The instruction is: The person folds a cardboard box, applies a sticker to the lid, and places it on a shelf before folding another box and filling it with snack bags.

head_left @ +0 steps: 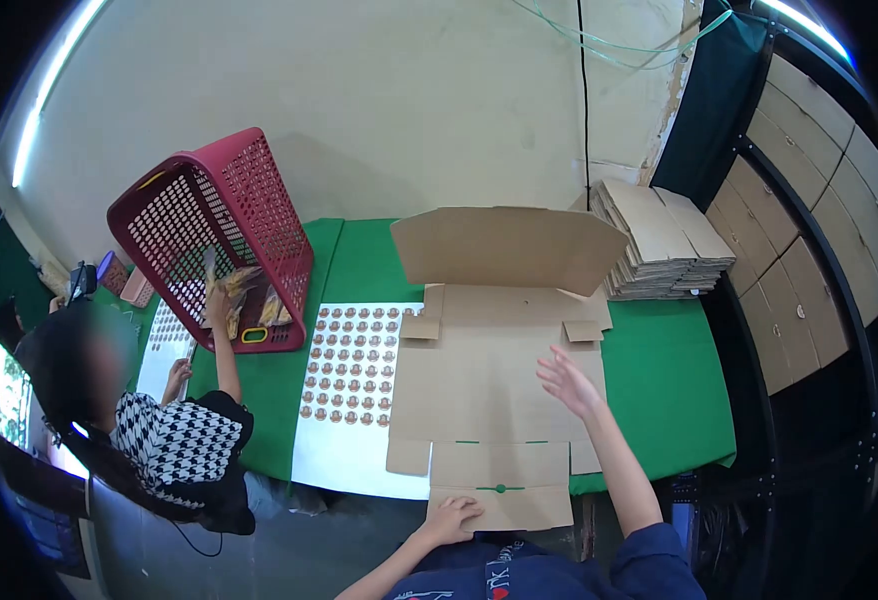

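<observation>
An unfolded cardboard box (499, 380) lies in front of me on the green-covered table, its far panel standing up and its near flaps spread flat. My left hand (451, 520) grips the left edge of the nearest flap, fingers on top; the thumb cannot be made out. Over the right part of the box, my right hand (569, 384) is held up with fingers apart and nothing in it. A sheet of round stickers (349, 365) lies beside the box on the left, partly under its edge.
A stack of flat cardboard boxes (664, 240) sits at the back right. To the left, a tilted red plastic basket (269, 200) holds several yellowish packets. A co-worker (184, 440) reaches into it. Metal shelving with cartons (799, 270) stands on the right. Green cloth (669, 370) covers the table.
</observation>
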Motion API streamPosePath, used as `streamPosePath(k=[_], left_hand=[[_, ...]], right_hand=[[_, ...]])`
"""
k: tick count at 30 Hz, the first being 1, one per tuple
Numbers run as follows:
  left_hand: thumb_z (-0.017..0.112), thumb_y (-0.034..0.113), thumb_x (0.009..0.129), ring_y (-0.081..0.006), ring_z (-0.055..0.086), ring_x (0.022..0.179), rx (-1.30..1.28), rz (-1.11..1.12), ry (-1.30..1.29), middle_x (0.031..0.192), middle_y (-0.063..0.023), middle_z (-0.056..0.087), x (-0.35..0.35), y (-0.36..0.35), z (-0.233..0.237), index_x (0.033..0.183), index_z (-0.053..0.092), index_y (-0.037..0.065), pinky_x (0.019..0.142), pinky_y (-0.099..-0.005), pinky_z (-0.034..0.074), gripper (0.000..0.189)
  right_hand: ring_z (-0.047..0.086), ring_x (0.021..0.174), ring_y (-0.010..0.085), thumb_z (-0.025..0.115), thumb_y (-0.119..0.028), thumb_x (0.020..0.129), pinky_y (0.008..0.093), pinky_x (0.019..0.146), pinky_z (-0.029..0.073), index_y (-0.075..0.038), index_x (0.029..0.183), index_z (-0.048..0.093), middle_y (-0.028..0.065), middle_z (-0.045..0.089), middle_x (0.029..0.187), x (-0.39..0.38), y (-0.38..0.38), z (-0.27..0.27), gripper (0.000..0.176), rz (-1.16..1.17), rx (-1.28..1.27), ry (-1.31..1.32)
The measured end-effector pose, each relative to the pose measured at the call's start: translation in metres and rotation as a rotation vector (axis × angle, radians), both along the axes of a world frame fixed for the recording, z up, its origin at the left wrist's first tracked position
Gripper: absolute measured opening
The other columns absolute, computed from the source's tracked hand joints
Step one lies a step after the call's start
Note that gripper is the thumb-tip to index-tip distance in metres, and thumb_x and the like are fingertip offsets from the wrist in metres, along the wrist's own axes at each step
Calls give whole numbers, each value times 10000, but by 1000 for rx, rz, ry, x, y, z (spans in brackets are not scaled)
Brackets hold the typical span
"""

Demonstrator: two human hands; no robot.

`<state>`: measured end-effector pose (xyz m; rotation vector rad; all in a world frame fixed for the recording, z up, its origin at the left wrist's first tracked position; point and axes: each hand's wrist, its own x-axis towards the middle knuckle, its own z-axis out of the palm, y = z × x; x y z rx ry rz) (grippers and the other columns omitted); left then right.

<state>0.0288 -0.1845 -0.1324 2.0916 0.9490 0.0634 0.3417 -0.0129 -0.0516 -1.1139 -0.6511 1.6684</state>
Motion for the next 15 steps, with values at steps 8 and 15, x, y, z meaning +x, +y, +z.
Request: streamPosePath(k=[8,15], left_hand=[[617,174,685,-368,396,1094,251,675,-208,1173,-198,445,-27,52,-33,1154,467,10,909,-451,347,519],[585,235,775,-257,552,846,-153,1261,-327,878,-153,563,-70,105,-46,1144,421,-7,716,-332,446,471]], right_hand=[[462,1033,263,629,-204,715,371,868,383,-102,1225,399,130,480,1114,57,-105,-122,569,-210,-149,-1180],[529,910,291,592,-183,724,375,769,435,-5,1126,431,160,537,944,66,-154,-125,468,-405,-344,-1309]])
